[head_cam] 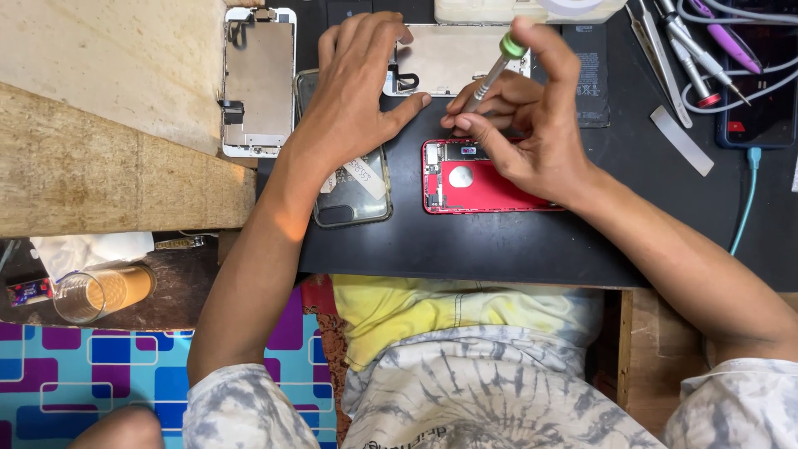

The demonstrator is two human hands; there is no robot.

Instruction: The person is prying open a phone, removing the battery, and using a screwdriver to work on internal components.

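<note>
A red opened phone body point(474, 183) lies on the black work mat point(499, 245). My right hand point(532, 125) grips a small screwdriver point(492, 73) with a green cap, its tip pointing down at the phone's upper left corner. My left hand point(357, 83) rests flat on the mat, fingers spread over a detached phone screen panel point(453, 54) and partly over a dark phone in a clear case point(353, 195). The screwdriver tip itself is hidden by my fingers.
Another screen assembly point(258, 79) lies at the mat's left edge by a wooden ledge point(100, 166). Tweezers and tools point(682, 50), a flat battery point(592, 79) and a charging phone with a teal cable point(748, 191) are at right. A glass of tea point(96, 293) stands lower left.
</note>
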